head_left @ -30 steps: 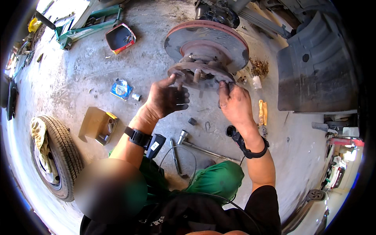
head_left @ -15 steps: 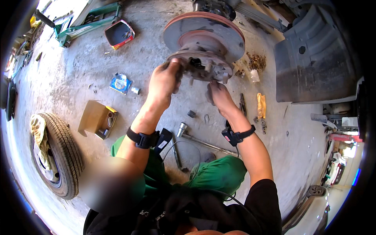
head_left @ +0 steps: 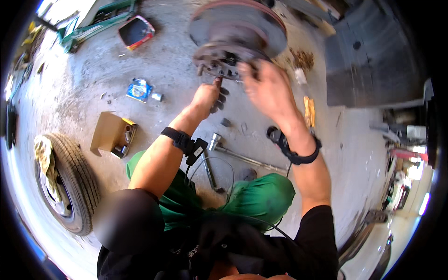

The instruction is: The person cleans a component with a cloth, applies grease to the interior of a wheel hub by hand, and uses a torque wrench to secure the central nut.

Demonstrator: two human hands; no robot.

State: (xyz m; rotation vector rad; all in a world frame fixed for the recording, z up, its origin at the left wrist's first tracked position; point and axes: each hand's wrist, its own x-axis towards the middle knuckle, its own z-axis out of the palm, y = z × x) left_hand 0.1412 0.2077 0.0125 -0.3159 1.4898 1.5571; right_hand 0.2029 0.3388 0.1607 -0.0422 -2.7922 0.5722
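A rusty wheel hub (head_left: 212,52) with studs projecting from its face is mounted in front of a worn brake disc (head_left: 205,28). Below the hub's near edge is my left hand (head_left: 205,99), its thumb up against the rim and its darkened fingers apart, holding nothing I can see. Over the hub's right edge curls my right hand (head_left: 270,88), blurred by motion, with the fingers wrapped on the rim. Part of the hub's right side is hidden behind that hand.
A socket wrench bar (head_left: 242,159) lies before my knees. At left are an open cardboard box (head_left: 105,135), a blue packet (head_left: 139,90) and a tyre (head_left: 77,182). Farther off are a red-edged tray (head_left: 136,32) and a green floor jack (head_left: 88,30). A dark panel (head_left: 368,70) hangs at right.
My left hand has gone from the hub's left edge down to its near edge. My right hand has risen from beneath onto the right edge. The hub's studs appear turned.
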